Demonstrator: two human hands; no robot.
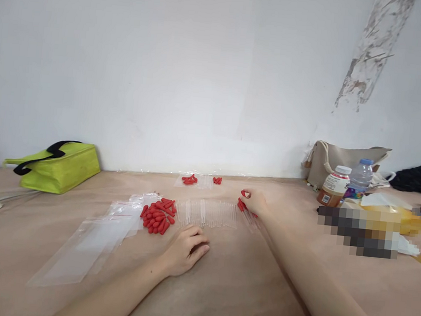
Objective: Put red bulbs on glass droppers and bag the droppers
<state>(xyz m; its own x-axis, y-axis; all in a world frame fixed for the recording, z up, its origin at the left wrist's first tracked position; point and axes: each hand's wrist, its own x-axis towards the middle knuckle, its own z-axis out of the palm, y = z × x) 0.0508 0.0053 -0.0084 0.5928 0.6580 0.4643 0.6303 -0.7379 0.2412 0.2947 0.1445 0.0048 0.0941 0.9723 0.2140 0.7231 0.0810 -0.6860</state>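
Note:
My left hand [187,249] rests on the table with fingers loosely curved and thumb apart, holding nothing. Just beyond its fingers lies a row of clear glass dropper tubes [208,214]. A pile of red rubber dropper bulbs [156,216] sits to the left of that row. At the row's right end, my right hand [256,203] pinches a red rubber bulb between thumb and fingertips; whether a tube is attached to it is hidden. Beneath this hand lie several droppers with red bulbs fitted [241,206], their tubes pointing toward me.
Clear zip bags [90,246] overlap at left. Near the wall, another clear bag [203,182] has red-bulbed droppers on it. A lime-green bag [64,166] stands far left. At right are a brown drink bottle [334,187], a blue-capped bottle [359,177] and a beige bag [344,156].

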